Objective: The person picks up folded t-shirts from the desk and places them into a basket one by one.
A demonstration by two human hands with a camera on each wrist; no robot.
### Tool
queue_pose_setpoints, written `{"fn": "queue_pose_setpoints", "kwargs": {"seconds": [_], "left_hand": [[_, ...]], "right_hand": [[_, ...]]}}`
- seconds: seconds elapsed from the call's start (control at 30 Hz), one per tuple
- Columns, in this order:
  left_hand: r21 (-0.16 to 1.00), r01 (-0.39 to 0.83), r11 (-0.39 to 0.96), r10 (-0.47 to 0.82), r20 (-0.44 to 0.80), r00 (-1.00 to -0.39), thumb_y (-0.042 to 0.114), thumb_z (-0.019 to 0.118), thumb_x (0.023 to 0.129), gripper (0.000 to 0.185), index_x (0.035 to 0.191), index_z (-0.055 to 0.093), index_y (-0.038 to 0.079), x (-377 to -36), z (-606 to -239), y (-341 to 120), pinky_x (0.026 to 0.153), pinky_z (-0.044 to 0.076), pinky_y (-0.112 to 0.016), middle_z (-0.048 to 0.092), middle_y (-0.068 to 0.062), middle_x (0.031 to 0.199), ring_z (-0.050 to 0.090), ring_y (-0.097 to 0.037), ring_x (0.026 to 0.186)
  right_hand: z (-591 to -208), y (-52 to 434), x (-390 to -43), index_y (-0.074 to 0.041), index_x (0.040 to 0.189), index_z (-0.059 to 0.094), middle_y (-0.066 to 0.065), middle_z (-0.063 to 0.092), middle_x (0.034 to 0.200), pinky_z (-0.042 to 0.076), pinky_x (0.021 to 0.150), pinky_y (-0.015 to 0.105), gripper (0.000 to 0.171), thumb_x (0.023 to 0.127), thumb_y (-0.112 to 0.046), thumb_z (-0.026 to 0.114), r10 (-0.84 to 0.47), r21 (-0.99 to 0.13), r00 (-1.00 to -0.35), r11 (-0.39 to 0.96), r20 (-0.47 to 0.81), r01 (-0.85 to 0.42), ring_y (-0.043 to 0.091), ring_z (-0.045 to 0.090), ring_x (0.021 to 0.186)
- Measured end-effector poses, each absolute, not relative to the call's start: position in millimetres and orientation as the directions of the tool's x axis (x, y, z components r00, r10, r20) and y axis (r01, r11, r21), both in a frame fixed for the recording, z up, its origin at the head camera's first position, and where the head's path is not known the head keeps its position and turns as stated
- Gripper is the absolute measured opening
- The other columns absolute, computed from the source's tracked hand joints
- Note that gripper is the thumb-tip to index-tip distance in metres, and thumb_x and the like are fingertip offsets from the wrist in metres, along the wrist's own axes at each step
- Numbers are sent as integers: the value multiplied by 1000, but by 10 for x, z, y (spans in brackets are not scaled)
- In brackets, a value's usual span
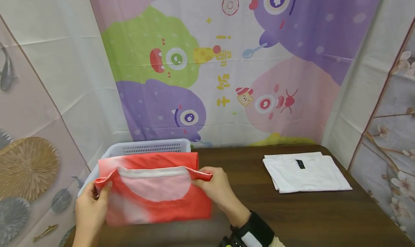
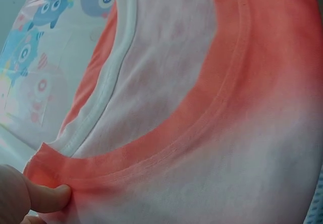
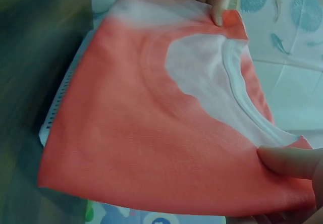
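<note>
A folded red-and-white T-shirt [image 1: 181,209] hangs upright between both hands, its round neckline facing up and its pale inside and white neck tape showing. My left hand [image 1: 92,203] pinches the shoulder at the left end of the collar; in the left wrist view its thumb [image 2: 48,198] presses on the red neckband [image 2: 151,158]. At the other end of the collar, my right hand [image 1: 215,187] grips the right shoulder, thumb [image 3: 287,161] in front and fingers behind the cloth. The shirt's body overlaps the basket in the head view.
A pale perforated plastic basket [image 1: 187,145] stands at the back left, largely hidden behind the shirt. On the right of the dark wooden table [image 1: 240,203] lies a folded white T-shirt [image 1: 308,178] with a black neck label. A cartoon-printed curtain [image 1: 227,124] hangs along the back edge.
</note>
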State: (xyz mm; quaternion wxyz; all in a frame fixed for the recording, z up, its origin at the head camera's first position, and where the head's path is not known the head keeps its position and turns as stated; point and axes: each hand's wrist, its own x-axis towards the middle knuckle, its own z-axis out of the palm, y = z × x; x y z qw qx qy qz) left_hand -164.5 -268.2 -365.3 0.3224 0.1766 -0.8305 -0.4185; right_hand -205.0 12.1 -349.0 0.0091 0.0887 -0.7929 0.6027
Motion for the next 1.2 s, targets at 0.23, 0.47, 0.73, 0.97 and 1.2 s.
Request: {"fn": "queue_pose_setpoints", "kwargs": {"seconds": [0.23, 0.47, 0.73, 0.97, 1.2], "left_hand": [[790, -34, 612, -576, 416, -703, 11, 62, 91, 23, 104, 61, -7, -1697, -3493, -2871, 51, 30, -15, 35, 27, 57, 33, 6, 55], [783, -30, 621, -585, 438, -682, 11, 59, 93, 21, 103, 59, -7, -1732, -3341, -2997, 52, 28, -19, 35, 22, 59, 32, 2, 57], [765, -7, 644, -577, 480, -661, 14, 55, 96, 27, 111, 57, -8, -1860, -3246, -3053, 55, 26, -20, 33, 18, 63, 31, -1, 62], [825, 44, 563, -607, 449, -656, 20, 49, 99, 32, 120, 54, -4, -2074, -3211, -3093, 61, 30, -16, 42, 12, 79, 36, -5, 74], [873, 118, 472, -640, 432, -635, 20, 48, 100, 32, 121, 53, -4, -2262, -3363, -3198, 69, 31, -16, 46, 11, 88, 39, -2, 80]], "right_hand": [[-3354, -110, -2135, 3, 87, 71, 18, 70, 79, 46, 58, 22, 14, 76, -5, 73, -135, -934, -973, 282, 185, -217, 11, 54, 62], [-3227, -275, -2216, 3, 82, 70, 17, 69, 73, 43, 55, 20, 9, 76, -4, 71, -145, -897, -955, 330, 258, -293, 10, 51, 59], [-3133, -402, -2344, -1, 81, 72, 15, 68, 71, 39, 53, 19, 6, 77, -5, 70, -108, -862, -943, 382, 316, -333, 11, 48, 61], [-3125, -500, -2479, -2, 88, 74, 14, 72, 79, 42, 58, 19, 10, 80, -5, 69, -89, -842, -923, 384, 375, -379, 16, 57, 69], [-3233, -634, -2623, -1, 89, 75, 14, 74, 82, 40, 59, 18, 12, 78, -7, 70, -59, -822, -895, 374, 442, -430, 23, 63, 73]]}}
